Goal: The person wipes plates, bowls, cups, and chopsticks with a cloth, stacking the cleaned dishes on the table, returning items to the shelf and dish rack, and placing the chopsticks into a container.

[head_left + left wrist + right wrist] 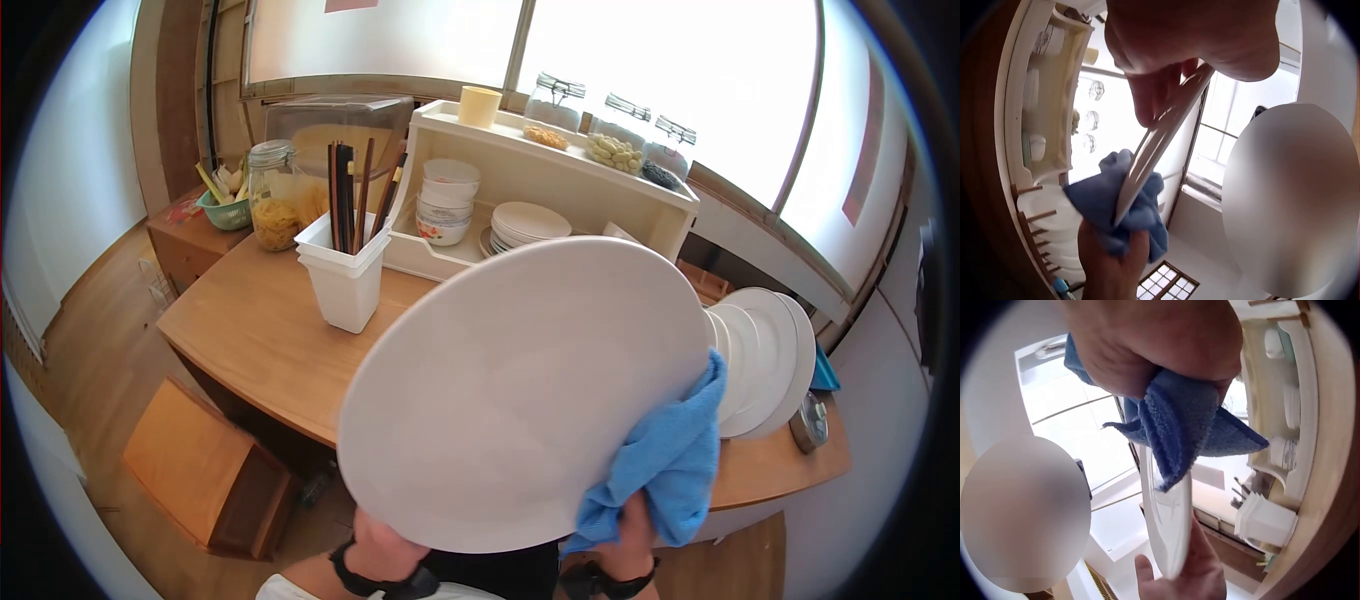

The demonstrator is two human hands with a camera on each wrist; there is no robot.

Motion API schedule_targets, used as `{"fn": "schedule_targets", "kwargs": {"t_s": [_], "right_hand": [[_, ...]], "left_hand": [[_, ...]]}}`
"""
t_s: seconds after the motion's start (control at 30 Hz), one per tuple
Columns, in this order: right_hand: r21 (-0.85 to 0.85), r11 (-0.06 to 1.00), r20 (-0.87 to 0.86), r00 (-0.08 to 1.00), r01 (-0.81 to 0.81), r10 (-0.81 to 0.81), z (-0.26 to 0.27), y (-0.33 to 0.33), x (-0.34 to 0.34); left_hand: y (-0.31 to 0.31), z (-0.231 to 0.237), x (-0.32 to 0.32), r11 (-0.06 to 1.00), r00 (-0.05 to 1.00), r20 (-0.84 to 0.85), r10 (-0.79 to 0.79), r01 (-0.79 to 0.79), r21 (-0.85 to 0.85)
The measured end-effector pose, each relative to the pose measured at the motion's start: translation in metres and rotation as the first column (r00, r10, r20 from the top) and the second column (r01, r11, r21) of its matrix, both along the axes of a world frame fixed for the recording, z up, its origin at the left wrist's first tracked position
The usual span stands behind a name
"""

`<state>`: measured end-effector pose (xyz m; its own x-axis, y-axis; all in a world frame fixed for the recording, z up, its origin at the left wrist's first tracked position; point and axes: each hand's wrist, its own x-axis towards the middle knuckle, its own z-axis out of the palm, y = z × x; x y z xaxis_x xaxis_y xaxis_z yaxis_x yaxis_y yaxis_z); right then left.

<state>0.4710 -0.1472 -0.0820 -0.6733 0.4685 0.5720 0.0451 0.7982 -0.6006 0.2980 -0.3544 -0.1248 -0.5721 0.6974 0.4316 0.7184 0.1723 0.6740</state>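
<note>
A large, rounded, glossy plate [520,390] is plain white. Against its right edge, a crumpled, soft towelling cloth [665,450] is solid blue. Behind the plate, a wooden-looking shelf unit [545,177] is creamy white; on it, a stack of small round bowls [447,205] is white, the lowest patterned with red-orange flowers, and a straight-sided cup [479,106] is pale yellow. Left of the plate, a square, tapering holder [345,290] is white, its slim chopsticks [345,205] dark brown and black, some banded with gold. Right of the plate, upright round dishes [768,355] are white. Behind the plate, the wooden tabletop [250,310] is warm honey-brown. Below the plate, two wrist straps [385,577] are black.
</note>
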Motion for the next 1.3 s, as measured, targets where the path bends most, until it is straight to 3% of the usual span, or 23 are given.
{"fn": "schedule_targets", "kwargs": {"t_s": [0.07, 0.1, 0.33, 0.37, 0.4, 0.43, 0.5, 0.53, 0.57, 0.6, 0.63, 0.77, 0.83, 0.87, 0.9, 0.93, 0.97, 1.0, 1.03, 1.07, 1.13, 1.23, 1.3], "right_hand": [[0.052, 0.998, -0.006, 0.999, -0.033, 0.033, 0.0, 0.018, 0.018], [0.1, 0.993, -0.014, 0.998, -0.056, 0.058, -0.002, 0.02, 0.023], [-0.184, 0.983, 0.004, 1.0, 0.028, -0.028, -0.025, -0.02, 0.011], [-0.651, 0.743, -0.177, 0.983, -0.154, 0.048, -0.042, -0.024, 0.004], [-0.89, 0.285, -0.368, 0.93, -0.357, 0.015, -0.052, -0.031, -0.002], [-0.89, 0.286, -0.367, 0.93, -0.354, 0.01, -0.054, -0.039, -0.009], [-0.412, 0.909, -0.183, 0.983, -0.063, -0.015, -0.057, -0.058, -0.02], [-0.42, 0.906, -0.182, 0.983, -0.056, -0.024, -0.05, -0.064, -0.029], [-0.07, 0.984, -0.174, 0.969, 0.166, -0.176, -0.035, -0.068, -0.042], [0.29, 0.884, -0.22, 0.925, 0.366, -0.31, -0.026, -0.068, -0.048], [-0.09, 0.979, -0.1, 0.977, 0.181, -0.19, -0.081, -0.064, -0.034], [-0.394, 0.916, -0.084, 0.995, -0.076, 0.046, -0.015, -0.017, -0.022], [-0.649, 0.742, -0.26, 0.966, -0.168, -0.009, 0.001, -0.002, -0.014], [-0.652, 0.741, -0.258, 0.966, -0.161, -0.017, 0.0, 0.003, -0.008], [-0.245, 0.969, -0.07, 0.996, 0.042, -0.061, -0.002, 0.007, -0.001], [0.25, 0.955, 0.078, 0.98, 0.159, -0.184, -0.003, 0.009, 0.003], [0.252, 0.954, 0.074, 0.979, 0.165, -0.189, -0.005, 0.004, -0.003], [-0.254, 0.962, -0.124, 0.983, 0.103, -0.138, -0.008, -0.005, -0.012], [-0.67, 0.737, -0.317, 0.931, -0.085, -0.181, -0.011, -0.009, -0.017], [-0.668, 0.74, -0.316, 0.931, -0.083, -0.181, -0.037, -0.002, -0.01], [-0.246, 0.961, -0.056, 0.992, -0.126, 0.116, -0.106, 0.011, 0.016], [-0.157, 0.981, -0.013, 0.994, -0.112, 0.112, -0.092, 0.001, 0.007], [-0.071, 0.993, 0.027, 0.995, -0.097, 0.099, -0.076, -0.013, -0.005]], "left_hand": [[0.011, 0.03, -0.013, 0.773, 0.691, 0.571, -0.443, -0.027, 0.633], [0.015, 0.049, -0.022, 0.486, 0.167, 0.503, -0.848, -0.135, 0.863], [0.032, 0.058, -0.021, 0.53, 0.423, 0.564, -0.709, -0.209, 0.822], [0.035, 0.059, -0.018, 0.531, 0.419, 0.566, -0.71, -0.208, 0.821], [0.038, 0.06, -0.014, 0.517, 0.43, 0.568, -0.702, -0.241, 0.821], [0.043, 0.061, -0.009, 0.501, 0.441, 0.57, -0.693, -0.273, 0.821], [0.052, 0.06, 0.002, 0.479, 0.397, 0.58, -0.712, -0.33, 0.814], [0.054, 0.059, 0.006, 0.454, 0.359, 0.585, -0.727, -0.387, 0.802], [0.055, 0.057, 0.007, 0.46, 0.354, 0.588, -0.727, -0.385, 0.8], [0.057, 0.052, 0.007, 0.452, 0.356, 0.578, -0.734, -0.378, 0.808], [0.058, 0.048, 0.006, 0.445, 0.359, 0.568, -0.74, -0.372, 0.815], [0.037, 0.033, -0.017, 0.443, 0.43, 0.527, -0.733, -0.285, 0.85], [0.016, 0.036, -0.046, 0.3, 0.066, 0.311, -0.948, -0.137, 0.944], [0.015, 0.041, -0.05, 0.305, 0.058, 0.314, -0.947, -0.136, 0.943], [0.011, 0.046, -0.05, 0.445, 0.185, 0.453, -0.872, -0.087, 0.891], [0.009, 0.05, -0.048, 0.577, 0.315, 0.562, -0.765, -0.054, 0.815], [0.009, 0.051, -0.046, 0.575, 0.313, 0.559, -0.768, -0.047, 0.817], [0.01, 0.051, -0.039, 0.58, 0.349, 0.579, -0.737, -0.112, 0.807], [0.012, 0.05, -0.034, 0.579, 0.382, 0.599, -0.703, -0.181, 0.795], [0.015, 0.052, -0.03, 0.576, 0.381, 0.597, -0.706, -0.182, 0.797], [0.021, 0.055, -0.021, 0.447, 0.324, 0.518, -0.792, -0.272, 0.852], [0.035, 0.07, 0.004, 0.339, 0.117, 0.426, -0.897, -0.436, 0.834], [0.04, 0.056, 0.019, 0.333, 0.167, 0.447, -0.879, -0.457, 0.825]]}}
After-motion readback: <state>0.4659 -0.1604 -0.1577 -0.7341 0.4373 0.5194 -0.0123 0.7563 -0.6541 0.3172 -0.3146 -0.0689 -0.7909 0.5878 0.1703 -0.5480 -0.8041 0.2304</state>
